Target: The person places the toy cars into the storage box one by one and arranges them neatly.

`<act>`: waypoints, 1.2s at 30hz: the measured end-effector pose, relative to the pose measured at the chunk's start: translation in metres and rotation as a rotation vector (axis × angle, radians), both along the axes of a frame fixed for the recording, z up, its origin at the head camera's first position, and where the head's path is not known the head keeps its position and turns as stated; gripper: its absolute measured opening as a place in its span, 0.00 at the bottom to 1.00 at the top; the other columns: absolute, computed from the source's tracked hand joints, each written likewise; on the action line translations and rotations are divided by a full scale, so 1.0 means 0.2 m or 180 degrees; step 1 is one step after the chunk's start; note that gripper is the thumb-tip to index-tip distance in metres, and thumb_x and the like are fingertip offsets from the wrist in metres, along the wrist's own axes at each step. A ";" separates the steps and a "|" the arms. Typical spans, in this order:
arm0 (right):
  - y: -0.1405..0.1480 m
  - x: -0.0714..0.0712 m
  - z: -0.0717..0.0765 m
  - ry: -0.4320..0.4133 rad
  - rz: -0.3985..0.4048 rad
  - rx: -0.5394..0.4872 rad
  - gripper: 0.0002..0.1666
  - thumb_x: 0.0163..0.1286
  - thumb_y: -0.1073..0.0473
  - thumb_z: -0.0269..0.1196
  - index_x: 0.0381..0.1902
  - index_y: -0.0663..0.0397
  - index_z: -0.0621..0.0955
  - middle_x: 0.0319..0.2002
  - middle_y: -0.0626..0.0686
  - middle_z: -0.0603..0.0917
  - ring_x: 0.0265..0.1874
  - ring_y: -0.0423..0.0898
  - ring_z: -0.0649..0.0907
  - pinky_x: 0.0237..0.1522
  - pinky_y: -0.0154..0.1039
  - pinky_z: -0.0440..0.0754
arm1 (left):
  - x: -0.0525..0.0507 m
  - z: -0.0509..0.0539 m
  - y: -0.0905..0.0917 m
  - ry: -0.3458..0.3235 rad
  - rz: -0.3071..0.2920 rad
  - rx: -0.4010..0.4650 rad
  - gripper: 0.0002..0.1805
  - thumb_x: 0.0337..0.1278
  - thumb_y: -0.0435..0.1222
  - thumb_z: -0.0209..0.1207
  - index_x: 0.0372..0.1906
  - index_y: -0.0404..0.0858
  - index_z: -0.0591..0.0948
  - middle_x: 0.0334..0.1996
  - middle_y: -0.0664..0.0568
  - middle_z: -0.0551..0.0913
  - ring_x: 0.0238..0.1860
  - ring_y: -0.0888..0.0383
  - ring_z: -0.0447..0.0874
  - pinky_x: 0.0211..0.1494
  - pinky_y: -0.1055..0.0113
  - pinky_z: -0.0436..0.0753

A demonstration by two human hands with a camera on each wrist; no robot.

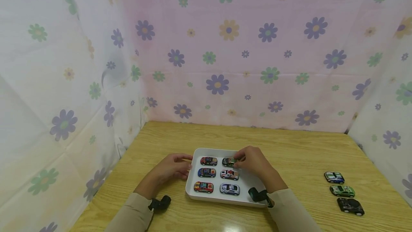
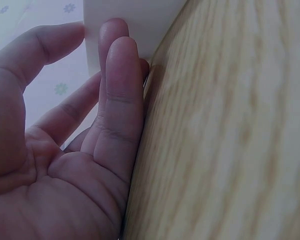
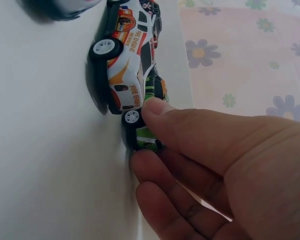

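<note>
A white tray (image 1: 244,185) on the wooden table bears two columns of toy cars. My right hand (image 1: 255,162) pinches the black-and-green car (image 1: 229,162) at the top of the right column; in the right wrist view the thumb and fingers of my right hand (image 3: 215,165) are on that green car (image 3: 146,135), beside the white fire-engine car (image 3: 127,75). My left hand (image 1: 170,169) is at the tray's left side, and in the left wrist view the relaxed fingers of my left hand (image 2: 90,125) touch the tray wall (image 2: 140,25).
On the table's right side, outside the tray, a blue-and-white car (image 1: 334,177), a green car (image 1: 342,191) and a black car (image 1: 351,206) stand in a column. A flowered cloth (image 1: 244,99) hangs behind the wooden table (image 1: 289,146) and at both sides.
</note>
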State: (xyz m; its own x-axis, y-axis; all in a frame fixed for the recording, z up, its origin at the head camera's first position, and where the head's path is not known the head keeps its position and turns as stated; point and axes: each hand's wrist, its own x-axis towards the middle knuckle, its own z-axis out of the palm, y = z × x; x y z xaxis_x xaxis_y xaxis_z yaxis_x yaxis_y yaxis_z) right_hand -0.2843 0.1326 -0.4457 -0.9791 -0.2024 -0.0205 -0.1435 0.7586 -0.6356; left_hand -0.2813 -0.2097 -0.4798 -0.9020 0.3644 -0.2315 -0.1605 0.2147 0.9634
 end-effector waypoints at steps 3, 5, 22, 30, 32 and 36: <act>0.00 0.00 -0.01 -0.0027 -0.0005 -0.0002 0.13 0.58 0.60 0.79 0.42 0.46 0.92 0.35 0.44 0.88 0.34 0.41 0.83 0.40 0.40 0.86 | 0.00 0.00 0.00 -0.0001 0.0008 -0.0002 0.29 0.63 0.39 0.69 0.67 0.35 0.78 0.48 0.43 0.88 0.36 0.53 0.89 0.41 0.61 0.90; 0.01 -0.01 -0.01 -0.0046 -0.0007 -0.0006 0.13 0.58 0.60 0.79 0.42 0.46 0.92 0.35 0.44 0.88 0.34 0.41 0.83 0.41 0.41 0.86 | 0.00 0.00 0.00 0.0000 0.0011 0.0000 0.29 0.63 0.39 0.69 0.67 0.34 0.78 0.48 0.43 0.88 0.36 0.53 0.89 0.41 0.61 0.90; 0.01 -0.01 -0.02 0.0050 0.0050 -0.0032 0.13 0.58 0.61 0.79 0.42 0.47 0.92 0.35 0.43 0.89 0.35 0.40 0.85 0.41 0.41 0.86 | 0.00 0.00 0.00 -0.0025 0.0000 0.0045 0.30 0.60 0.37 0.69 0.67 0.33 0.78 0.46 0.44 0.89 0.35 0.54 0.89 0.39 0.62 0.90; 0.03 0.00 0.00 0.0004 -0.0026 -0.0036 0.14 0.58 0.60 0.79 0.43 0.47 0.92 0.35 0.43 0.89 0.35 0.40 0.84 0.40 0.40 0.86 | -0.01 0.00 0.01 -0.0028 0.0008 0.0003 0.30 0.61 0.38 0.69 0.67 0.34 0.78 0.47 0.44 0.89 0.36 0.53 0.89 0.40 0.61 0.90; 0.03 0.00 0.01 0.0010 -0.0003 -0.0053 0.14 0.58 0.60 0.79 0.43 0.48 0.91 0.35 0.44 0.89 0.35 0.41 0.84 0.40 0.41 0.86 | -0.01 0.00 0.01 -0.0029 0.0011 -0.0004 0.30 0.61 0.38 0.69 0.67 0.34 0.78 0.47 0.44 0.89 0.36 0.53 0.89 0.41 0.61 0.90; 0.04 0.01 0.03 0.0037 0.0041 -0.0058 0.13 0.59 0.59 0.78 0.44 0.48 0.91 0.36 0.44 0.89 0.35 0.41 0.84 0.40 0.40 0.85 | -0.01 0.00 0.01 -0.0026 0.0003 -0.0013 0.30 0.61 0.38 0.69 0.67 0.34 0.78 0.47 0.44 0.89 0.36 0.53 0.89 0.41 0.60 0.90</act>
State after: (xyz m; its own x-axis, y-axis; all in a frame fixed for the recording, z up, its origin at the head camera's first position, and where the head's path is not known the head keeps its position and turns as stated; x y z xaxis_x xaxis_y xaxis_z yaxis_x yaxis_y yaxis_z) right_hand -0.2830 0.1407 -0.4399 -0.9765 -0.2154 -0.0053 -0.1608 0.7449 -0.6476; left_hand -0.2825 -0.2087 -0.4797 -0.9004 0.3626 -0.2404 -0.1686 0.2185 0.9612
